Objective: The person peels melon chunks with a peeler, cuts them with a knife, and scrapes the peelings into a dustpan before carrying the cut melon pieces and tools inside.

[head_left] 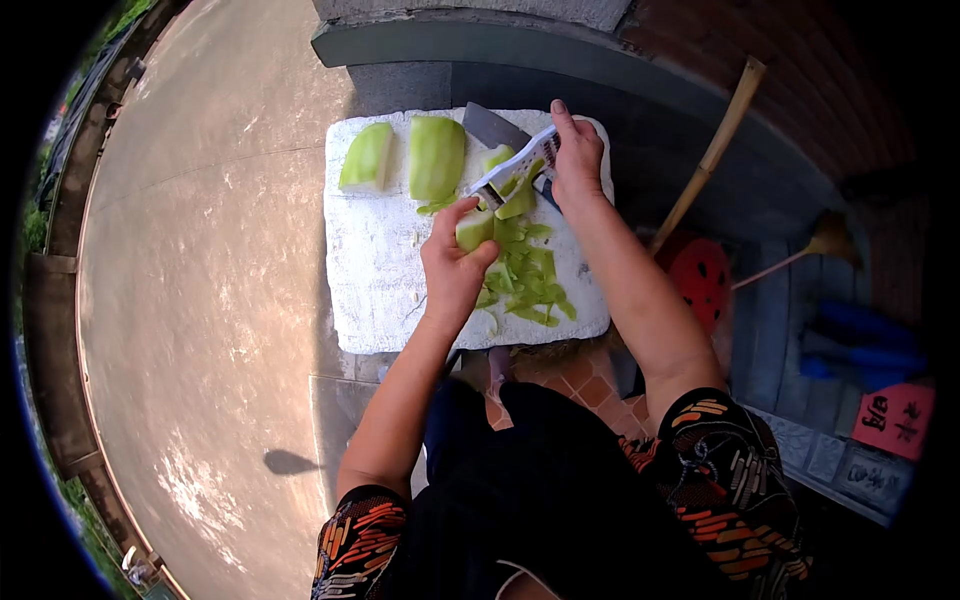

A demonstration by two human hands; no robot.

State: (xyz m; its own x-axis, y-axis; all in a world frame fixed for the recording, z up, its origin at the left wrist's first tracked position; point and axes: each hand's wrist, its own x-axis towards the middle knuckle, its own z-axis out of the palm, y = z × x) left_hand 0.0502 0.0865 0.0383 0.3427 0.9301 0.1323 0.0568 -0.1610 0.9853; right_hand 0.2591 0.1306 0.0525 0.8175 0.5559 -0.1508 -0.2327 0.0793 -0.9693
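1. My left grip [455, 262] is grasping a small pale-green gourd piece [474, 230]; it sits between thumb and fingers, cut side facing up and away from me.
2. My right grip [580, 165] is clenched around one end of a white peeler [525, 165], thumb up along the frame. Its far end slants down to just above the gourd piece; can't tell if they touch.
3. Under the peeler, left of my right grip: more green gourd, partly hidden, plus a broad grey blade [493, 128] lying flat.
4. White rough-topped counter [375, 290] below both grips carries everything listed so far, and the next two.
5. Beyond my left grip: a big peeled-looking gourd chunk [437, 158]; further left of it, a wedge-shaped chunk [365, 157]. The two stand apart.
6. Green peelings [530, 275] in a loose heap, right of my left grip, nearer me than my right grip, between my forearms.
7. Pose: both arms stretched forward, left elbow bent a bit, right arm reaching further out; wrists angled inward.
8. Well right of my right grip: a leaning bamboo pole [710, 155], and a red black-spotted item [700, 285] past my forearm.
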